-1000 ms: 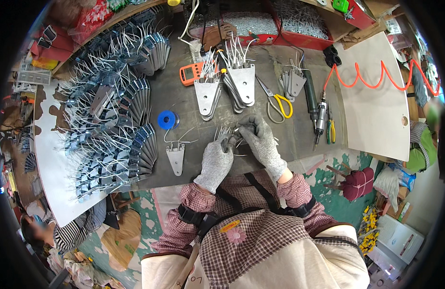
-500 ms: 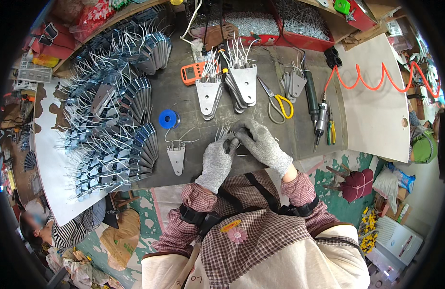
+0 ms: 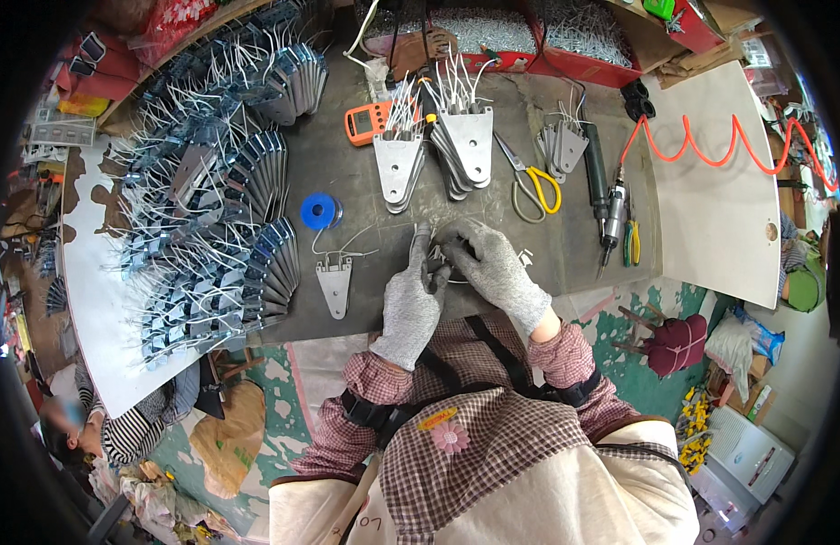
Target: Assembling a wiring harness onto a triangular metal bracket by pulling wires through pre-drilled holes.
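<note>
Both my hands wear grey knit gloves and meet at the front middle of the table. My left hand [image 3: 412, 298] points its index finger away from me, with the thumb apart from it. My right hand [image 3: 490, 270] has its fingers bent together at the left thumb; small white pieces [image 3: 435, 253] show between the hands, and what the right fingers grip is hidden. Several short white pieces [image 3: 526, 258] lie beside the right hand. Left of my hands are a grey tapered metal plate with wires [image 3: 334, 289] and a blue solder spool [image 3: 319, 212].
Stacked wired plates [image 3: 397, 173] and a second stack [image 3: 470, 145] stand ahead, near an orange meter [image 3: 368, 123]. Yellow-handled scissors [image 3: 540, 188], a screwdriver tool [image 3: 612, 218] on a red coiled hose [image 3: 688, 150] and pliers [image 3: 631, 243] lie right. Rows of wired plates [image 3: 215, 236] fill the left.
My left index finger has straightened and parted from the right hand. The bundle of white pieces above the left hand no longer shows; more white pieces show beside the right hand.
</note>
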A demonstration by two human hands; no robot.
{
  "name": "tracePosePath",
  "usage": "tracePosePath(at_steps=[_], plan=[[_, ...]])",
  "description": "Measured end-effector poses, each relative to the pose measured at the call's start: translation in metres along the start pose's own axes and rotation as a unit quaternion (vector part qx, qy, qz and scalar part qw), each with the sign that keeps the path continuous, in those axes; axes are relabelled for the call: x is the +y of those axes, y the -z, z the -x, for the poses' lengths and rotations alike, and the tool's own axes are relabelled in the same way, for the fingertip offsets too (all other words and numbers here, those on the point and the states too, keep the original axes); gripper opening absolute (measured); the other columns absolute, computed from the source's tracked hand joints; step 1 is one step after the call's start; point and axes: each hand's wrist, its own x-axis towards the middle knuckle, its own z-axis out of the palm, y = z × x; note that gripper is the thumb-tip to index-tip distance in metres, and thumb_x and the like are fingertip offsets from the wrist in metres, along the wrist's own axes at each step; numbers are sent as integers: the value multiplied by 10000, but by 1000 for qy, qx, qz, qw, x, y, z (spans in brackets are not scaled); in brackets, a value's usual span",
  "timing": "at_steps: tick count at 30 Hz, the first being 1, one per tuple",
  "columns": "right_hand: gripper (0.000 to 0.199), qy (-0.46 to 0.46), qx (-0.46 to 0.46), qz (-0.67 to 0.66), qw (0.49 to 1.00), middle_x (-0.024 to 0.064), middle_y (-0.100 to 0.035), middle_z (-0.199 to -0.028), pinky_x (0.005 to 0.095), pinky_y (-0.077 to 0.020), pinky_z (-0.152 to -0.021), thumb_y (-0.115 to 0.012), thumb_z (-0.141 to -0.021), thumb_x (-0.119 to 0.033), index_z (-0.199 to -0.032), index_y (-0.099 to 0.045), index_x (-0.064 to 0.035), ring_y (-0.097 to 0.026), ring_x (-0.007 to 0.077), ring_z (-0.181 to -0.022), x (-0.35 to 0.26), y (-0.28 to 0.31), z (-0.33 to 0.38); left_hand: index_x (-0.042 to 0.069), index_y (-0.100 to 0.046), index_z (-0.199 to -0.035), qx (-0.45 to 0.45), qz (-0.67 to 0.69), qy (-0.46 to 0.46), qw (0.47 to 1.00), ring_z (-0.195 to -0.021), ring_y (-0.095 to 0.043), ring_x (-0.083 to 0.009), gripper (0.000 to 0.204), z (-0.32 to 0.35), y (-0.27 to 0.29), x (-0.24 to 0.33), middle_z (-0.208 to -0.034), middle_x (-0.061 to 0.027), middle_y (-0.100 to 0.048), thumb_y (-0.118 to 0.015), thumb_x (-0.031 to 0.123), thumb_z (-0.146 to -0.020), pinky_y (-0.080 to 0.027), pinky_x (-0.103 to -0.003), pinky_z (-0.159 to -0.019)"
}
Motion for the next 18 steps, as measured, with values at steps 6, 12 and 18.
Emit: tracePosePath(at_steps=[6, 12, 18], plan=[[252, -6, -29, 12, 1000, 225, -706, -1058, 423, -554, -848, -612, -943, -39, -1187, -662, 6, -714, 376, -966, 12, -5, 4, 65, -313, -1620, -12, -51, 16, 998, -752, -716, -329, 728, 0, 0, 1, -946, -212, -753, -669, 77, -985, -572, -419, -670], [281, 11, -35, 8, 999, 252, -701, -1044, 459, -546, -863, -621, -932, -60, -1202, -656, 9, -698, 426, -993, 15, -3, 6, 32, -348, -1593, 37, -65, 11, 997, -874, -713, -409, 745, 11, 7, 11, -1049, -232, -723, -706, 123, -946, -552, -513, -734], [281, -52, -79, 37, 995, 276, -692, -1069, 479, -538, -879, -647, -935, -99, -1190, -656, 19, -679, 454, -1030, 8, -11, 13, -18, -447, -1537, 110, -257, -133, 951, -933, -596, -325, 825, 26, 12, -14, -925, -102, -654, -805, 155, -814, -450, -473, -930]])
